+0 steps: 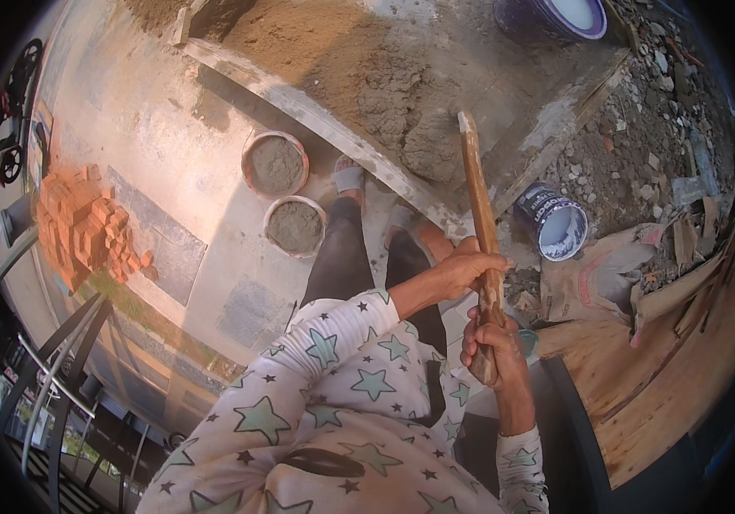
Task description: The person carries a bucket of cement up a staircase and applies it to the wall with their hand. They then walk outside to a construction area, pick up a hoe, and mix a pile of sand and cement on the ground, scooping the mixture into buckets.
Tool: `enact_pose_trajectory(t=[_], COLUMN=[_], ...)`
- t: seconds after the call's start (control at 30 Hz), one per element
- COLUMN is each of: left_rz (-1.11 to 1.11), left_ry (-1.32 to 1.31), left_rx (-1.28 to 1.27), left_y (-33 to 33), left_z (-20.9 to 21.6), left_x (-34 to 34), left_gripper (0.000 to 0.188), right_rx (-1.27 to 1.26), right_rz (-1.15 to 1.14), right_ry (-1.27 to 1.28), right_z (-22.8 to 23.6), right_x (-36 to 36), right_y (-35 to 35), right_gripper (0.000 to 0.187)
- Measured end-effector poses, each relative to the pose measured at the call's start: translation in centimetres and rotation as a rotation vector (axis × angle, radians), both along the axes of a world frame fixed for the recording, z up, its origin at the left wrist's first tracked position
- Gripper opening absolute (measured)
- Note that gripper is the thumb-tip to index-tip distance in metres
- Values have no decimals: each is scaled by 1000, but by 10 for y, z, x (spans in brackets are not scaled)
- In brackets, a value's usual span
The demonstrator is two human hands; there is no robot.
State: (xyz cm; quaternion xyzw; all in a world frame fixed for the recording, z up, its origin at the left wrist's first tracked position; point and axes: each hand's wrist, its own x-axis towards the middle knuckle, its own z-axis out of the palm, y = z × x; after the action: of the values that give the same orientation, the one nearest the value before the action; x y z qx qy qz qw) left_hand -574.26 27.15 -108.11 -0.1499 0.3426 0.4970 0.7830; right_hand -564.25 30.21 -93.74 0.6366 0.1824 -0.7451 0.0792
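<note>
Both my hands are closed around a rough wooden pole [479, 184]. My left hand [463, 272] grips it about midway, and my right hand [499, 349] holds it lower, near its close end. The pole points away from me over a wood-edged mixing trough [299, 107]. No tool head can be made out at its far end. Inside the trough, just left of the pole, lies a heap of wet grey mortar [414, 116], with brown sand [312, 47] beyond it.
Two buckets of mortar, one farther [275, 164] and one nearer [295, 227], stand left of my feet. Orange bricks [85, 227] are piled farther left. To the right are a paint bucket [556, 227], a torn sack [594, 274], rubble [641, 128] and plywood [641, 377]. Another bucket [547, 19] stands at the far right.
</note>
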Motion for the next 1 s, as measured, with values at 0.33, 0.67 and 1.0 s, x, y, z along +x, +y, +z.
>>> enact_pose_trajectory(t=[0.33,0.67,1.0], left_rz=[602,1041,1366], left_ry=[-399,-314,-247], left_rx=[-83,-249,-567], left_y=[35,-38,-211], left_z=[-14,-42,-68], left_x=[-24,-112,-88], left_gripper=[32,31,33], right_rx=[102,125,106], right_rz=[445,1139,2018], right_ry=[-129,-93,165], right_z=[117,188,110], right_x=[-1,-34,-76], right_y=[35,41,34], right_gripper=[49,68,47])
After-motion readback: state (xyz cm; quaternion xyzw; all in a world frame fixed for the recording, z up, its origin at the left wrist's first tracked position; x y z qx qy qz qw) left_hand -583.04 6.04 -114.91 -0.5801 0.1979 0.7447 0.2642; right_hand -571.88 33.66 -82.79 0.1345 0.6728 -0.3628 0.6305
